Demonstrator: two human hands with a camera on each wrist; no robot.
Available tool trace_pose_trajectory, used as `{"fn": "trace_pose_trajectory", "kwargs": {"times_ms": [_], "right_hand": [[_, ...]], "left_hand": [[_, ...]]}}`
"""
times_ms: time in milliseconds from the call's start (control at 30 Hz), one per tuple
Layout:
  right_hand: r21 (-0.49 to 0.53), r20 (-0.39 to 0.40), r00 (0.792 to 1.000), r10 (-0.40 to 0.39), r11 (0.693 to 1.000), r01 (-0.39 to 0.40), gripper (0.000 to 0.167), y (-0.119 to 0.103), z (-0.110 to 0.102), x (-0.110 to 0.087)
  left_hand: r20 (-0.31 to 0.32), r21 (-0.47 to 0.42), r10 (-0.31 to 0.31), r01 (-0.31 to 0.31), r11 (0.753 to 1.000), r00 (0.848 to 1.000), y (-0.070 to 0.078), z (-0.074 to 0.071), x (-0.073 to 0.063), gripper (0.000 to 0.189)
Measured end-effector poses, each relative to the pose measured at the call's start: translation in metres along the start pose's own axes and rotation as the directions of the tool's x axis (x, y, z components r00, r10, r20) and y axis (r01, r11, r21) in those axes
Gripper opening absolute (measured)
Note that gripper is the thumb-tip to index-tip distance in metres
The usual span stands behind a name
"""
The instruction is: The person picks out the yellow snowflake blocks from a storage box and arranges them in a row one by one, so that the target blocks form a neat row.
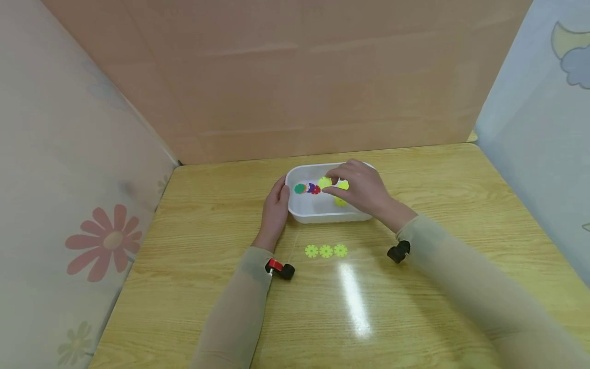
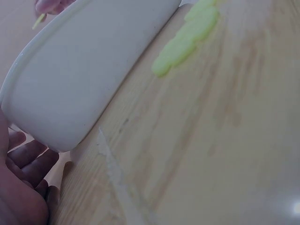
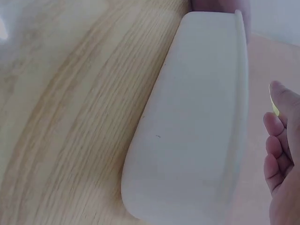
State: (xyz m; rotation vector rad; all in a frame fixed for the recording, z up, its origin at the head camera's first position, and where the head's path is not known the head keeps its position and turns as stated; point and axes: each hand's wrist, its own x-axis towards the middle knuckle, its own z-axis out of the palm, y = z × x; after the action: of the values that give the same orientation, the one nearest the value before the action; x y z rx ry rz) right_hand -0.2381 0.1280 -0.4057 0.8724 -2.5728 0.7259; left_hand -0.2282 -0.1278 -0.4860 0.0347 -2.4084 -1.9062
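Note:
A white plastic basin (image 1: 322,218) stands on the table. My left hand (image 1: 274,211) holds its left end, with thumb and fingers about the outer wall; the left wrist view shows the fingers (image 2: 35,161) round the corner. Above the basin, my right hand (image 1: 366,189) pinches a yellow-green snowflake disc (image 1: 324,182) between thumb and forefinger. That disc shows edge-on (image 3: 273,102) in the right wrist view. Inside the basin lie a green disc (image 1: 300,188), a purple disc (image 1: 311,187), a red disc (image 1: 316,190) and yellow ones (image 1: 340,201), partly hidden by the right hand.
Three yellow-green discs (image 1: 326,251) lie side by side on the wooden table (image 1: 207,230), nearer than the basin. A tan board (image 1: 295,102) rises behind the table's far edge. Pale walls flank both sides. Small black devices (image 1: 399,251) are strapped at the wrists.

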Motion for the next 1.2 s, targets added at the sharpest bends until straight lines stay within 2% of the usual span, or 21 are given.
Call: {"fn": "trace_pose_trajectory", "kwargs": {"times_ms": [333, 500, 800, 1200], "right_hand": [[-0.004, -0.101, 0.989, -0.112, 0.994, 0.113, 0.033, -0.009, -0.015, -0.02], [-0.018, -0.125, 0.983, -0.135, 0.991, 0.134, 0.034, -0.012, -0.022, -0.034], [-0.017, -0.135, 0.983, -0.123, 0.992, 0.121, 0.037, -0.011, -0.032, -0.063], [0.006, -0.094, 0.993, -0.07, 0.997, 0.071, 0.038, -0.014, -0.036, -0.103]], "left_hand": [[0.0, -0.009, -0.002, 0.002, 1.0, 1.0, 0.0, 0.0, -0.001, 0.052], [0.001, -0.004, -0.003, 0.003, 1.0, 1.0, 0.0, 0.0, -0.002, 0.051], [0.008, -0.01, -0.002, 0.002, 1.0, 1.0, 0.002, 0.0, -0.002, 0.052], [0.013, -0.009, -0.005, 0.005, 1.0, 1.0, 0.001, -0.001, -0.001, 0.053]]}}
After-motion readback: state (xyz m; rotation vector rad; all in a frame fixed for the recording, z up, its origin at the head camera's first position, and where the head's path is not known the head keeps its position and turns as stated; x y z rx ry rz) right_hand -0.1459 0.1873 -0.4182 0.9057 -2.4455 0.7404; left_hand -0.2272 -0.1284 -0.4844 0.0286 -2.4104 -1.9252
